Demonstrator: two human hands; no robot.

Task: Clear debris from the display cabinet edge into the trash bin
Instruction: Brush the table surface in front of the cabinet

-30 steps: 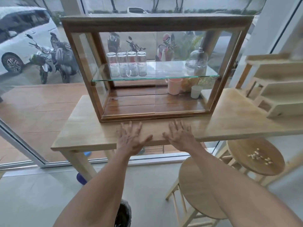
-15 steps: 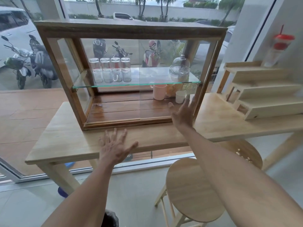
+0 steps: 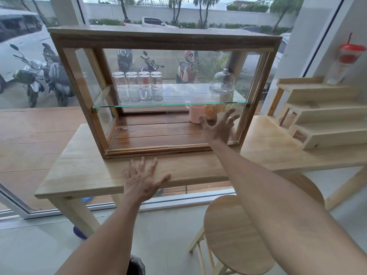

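A wooden display cabinet (image 3: 164,39) with glass sides stands on a pale wooden table (image 3: 79,171). My right hand (image 3: 219,128) reaches into the cabinet's lower right, fingers spread, close to a pink mug (image 3: 195,114) and a small white cup (image 3: 220,116). My left hand (image 3: 142,179) lies open over the table's front edge, holding nothing. A dark trash bin (image 3: 136,264) shows at the bottom edge, below my left forearm. I can make out no debris on the cabinet edge.
Several glasses (image 3: 139,88) and a lidded jar (image 3: 222,90) stand on the glass shelf. A round wooden stool (image 3: 234,235) stands below the table at right. Stepped wooden shelves (image 3: 321,116) sit on the table at right, with a red-lidded cup (image 3: 341,62) on top.
My right hand has lifted off the table edge and moved forward into the cabinet's lower right. My left hand stays near the table's front edge. The view has tilted up.
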